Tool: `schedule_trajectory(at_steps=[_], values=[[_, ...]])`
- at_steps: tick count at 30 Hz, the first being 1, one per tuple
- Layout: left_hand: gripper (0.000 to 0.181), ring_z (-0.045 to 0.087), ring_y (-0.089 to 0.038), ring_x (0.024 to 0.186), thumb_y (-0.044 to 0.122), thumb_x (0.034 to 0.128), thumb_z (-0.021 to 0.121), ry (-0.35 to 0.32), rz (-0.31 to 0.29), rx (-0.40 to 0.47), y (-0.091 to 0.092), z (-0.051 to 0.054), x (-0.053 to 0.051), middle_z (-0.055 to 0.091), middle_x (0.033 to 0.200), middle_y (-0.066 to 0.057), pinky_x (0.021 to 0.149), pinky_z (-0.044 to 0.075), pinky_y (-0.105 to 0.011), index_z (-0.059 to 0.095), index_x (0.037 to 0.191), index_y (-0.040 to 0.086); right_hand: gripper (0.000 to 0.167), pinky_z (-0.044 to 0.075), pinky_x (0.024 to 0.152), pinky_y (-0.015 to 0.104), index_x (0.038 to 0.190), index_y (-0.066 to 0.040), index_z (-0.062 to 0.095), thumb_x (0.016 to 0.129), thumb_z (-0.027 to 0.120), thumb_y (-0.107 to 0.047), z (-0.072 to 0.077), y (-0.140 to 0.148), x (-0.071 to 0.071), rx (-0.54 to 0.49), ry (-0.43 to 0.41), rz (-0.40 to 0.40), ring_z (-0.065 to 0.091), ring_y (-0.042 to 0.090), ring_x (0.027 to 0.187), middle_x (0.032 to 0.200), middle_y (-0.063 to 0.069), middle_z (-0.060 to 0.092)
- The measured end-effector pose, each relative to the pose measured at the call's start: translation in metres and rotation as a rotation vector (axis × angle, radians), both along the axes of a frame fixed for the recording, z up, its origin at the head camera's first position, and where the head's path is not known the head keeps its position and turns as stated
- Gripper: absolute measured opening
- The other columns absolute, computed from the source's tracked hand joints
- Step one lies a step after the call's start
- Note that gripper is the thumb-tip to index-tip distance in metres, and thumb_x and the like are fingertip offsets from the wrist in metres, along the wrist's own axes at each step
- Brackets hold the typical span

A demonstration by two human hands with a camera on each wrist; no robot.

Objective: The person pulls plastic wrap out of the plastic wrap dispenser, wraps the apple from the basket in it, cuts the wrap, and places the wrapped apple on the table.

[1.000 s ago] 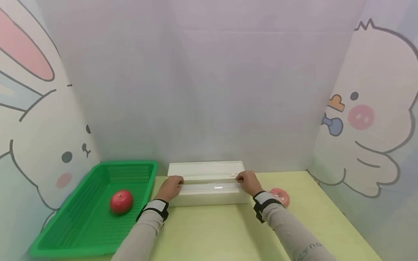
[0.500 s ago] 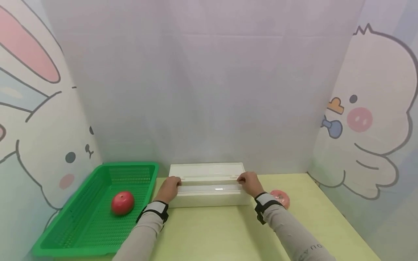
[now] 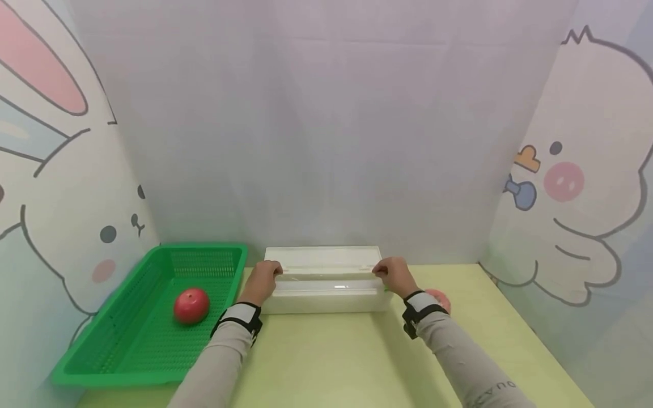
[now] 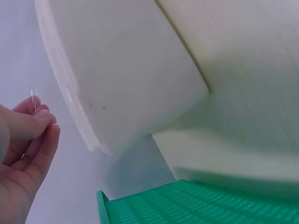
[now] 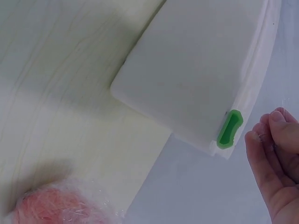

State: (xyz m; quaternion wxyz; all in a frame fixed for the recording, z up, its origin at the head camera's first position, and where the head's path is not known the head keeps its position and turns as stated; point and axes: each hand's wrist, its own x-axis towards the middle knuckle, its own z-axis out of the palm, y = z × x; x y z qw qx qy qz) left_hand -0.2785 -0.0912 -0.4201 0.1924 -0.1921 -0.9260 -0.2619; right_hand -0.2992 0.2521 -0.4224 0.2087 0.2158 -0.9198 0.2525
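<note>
Film (image 4: 33, 99), thin and clear, shows at the fingertips of the left hand (image 3: 261, 281) and the right hand (image 3: 397, 276), each pinching it between thumb and fingers above a white box (image 3: 326, 304); how far it spans is hard to see. The box sits on the counter (image 3: 316, 357), its lid (image 3: 323, 257) tipped back, a green piece (image 5: 230, 129) at its right end. Just beyond the right wrist lies a pink bundle (image 5: 53, 207) in crinkled plastic. To the left, a green basket (image 3: 122, 378) holds a red fruit (image 3: 191, 306).
</note>
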Motion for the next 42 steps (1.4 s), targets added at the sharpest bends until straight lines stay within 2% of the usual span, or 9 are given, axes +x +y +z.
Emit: schedule_trajectory(at_steps=[9, 15, 18, 23, 27, 31, 37, 42], values=[[0.016, 0.068, -0.035, 0.087, -0.014, 0.0849, 0.058, -0.003, 0.017, 0.034, -0.003, 0.003, 0.004, 0.071, 0.09, -0.02, 0.076, 0.057, -0.042, 0.07, 0.09, -0.006, 0.006, 0.057, 0.066, 0.038, 0.083, 0.0, 0.075, 0.08, 0.07, 0.004, 0.007, 0.003, 0.004, -0.06, -0.067, -0.038, 0.068, 0.027, 0.072, 0.08, 0.015, 0.073], [0.02, 0.068, -0.036, 0.088, -0.017, 0.084, 0.055, 0.01, 0.024, 0.096, -0.004, 0.004, 0.009, 0.071, 0.09, -0.021, 0.077, 0.057, -0.044, 0.07, 0.091, -0.006, 0.006, 0.056, 0.065, 0.036, 0.084, 0.0, 0.075, 0.081, 0.07, 0.0, 0.01, 0.003, 0.009, -0.107, -0.076, -0.063, 0.067, 0.026, 0.072, 0.08, 0.015, 0.073], [0.021, 0.068, -0.037, 0.089, -0.017, 0.0847, 0.053, -0.004, 0.037, 0.132, -0.005, 0.003, 0.013, 0.071, 0.091, -0.022, 0.078, 0.057, -0.045, 0.07, 0.093, -0.006, 0.006, 0.055, 0.064, 0.036, 0.085, -0.001, 0.075, 0.082, 0.071, -0.001, 0.01, 0.001, 0.012, -0.135, -0.085, -0.089, 0.067, 0.026, 0.072, 0.081, 0.015, 0.073], [0.022, 0.067, -0.038, 0.09, -0.016, 0.0854, 0.051, -0.026, 0.071, 0.182, -0.005, 0.003, 0.017, 0.071, 0.092, -0.023, 0.078, 0.056, -0.046, 0.069, 0.094, -0.006, 0.007, 0.056, 0.067, 0.038, 0.087, -0.002, 0.076, 0.083, 0.071, -0.004, 0.009, -0.004, 0.015, -0.199, -0.117, -0.164, 0.068, 0.028, 0.074, 0.084, 0.017, 0.073], [0.02, 0.068, -0.037, 0.087, -0.014, 0.0857, 0.053, -0.012, 0.1, 0.201, -0.004, 0.001, 0.017, 0.072, 0.09, -0.022, 0.076, 0.056, -0.045, 0.07, 0.093, -0.006, 0.007, 0.056, 0.07, 0.041, 0.088, -0.002, 0.076, 0.084, 0.07, -0.005, 0.008, -0.006, 0.02, -0.219, -0.098, -0.211, 0.068, 0.029, 0.076, 0.084, 0.017, 0.073], [0.019, 0.068, -0.036, 0.085, -0.011, 0.0864, 0.054, -0.037, 0.108, 0.243, -0.003, -0.001, 0.02, 0.071, 0.09, -0.022, 0.074, 0.056, -0.045, 0.07, 0.093, -0.005, 0.007, 0.055, 0.07, 0.042, 0.088, -0.003, 0.076, 0.084, 0.07, -0.005, 0.004, -0.007, 0.027, -0.235, -0.094, -0.244, 0.068, 0.031, 0.077, 0.084, 0.017, 0.073], [0.016, 0.066, -0.032, 0.078, -0.007, 0.087, 0.055, -0.055, 0.15, 0.309, -0.003, 0.002, 0.022, 0.071, 0.087, -0.021, 0.071, 0.055, -0.043, 0.071, 0.091, -0.004, 0.01, 0.055, 0.07, 0.04, 0.091, -0.002, 0.076, 0.086, 0.069, -0.008, 0.007, -0.011, 0.031, -0.278, -0.166, -0.295, 0.068, 0.031, 0.079, 0.087, 0.018, 0.074], [0.015, 0.064, -0.03, 0.076, -0.004, 0.0884, 0.057, -0.088, 0.207, 0.376, 0.001, 0.007, 0.024, 0.071, 0.086, -0.02, 0.068, 0.053, -0.038, 0.071, 0.092, -0.003, 0.012, 0.053, 0.067, 0.034, 0.091, -0.001, 0.076, 0.086, 0.07, -0.009, 0.012, -0.015, 0.031, -0.331, -0.158, -0.336, 0.069, 0.031, 0.078, 0.086, 0.019, 0.074]])
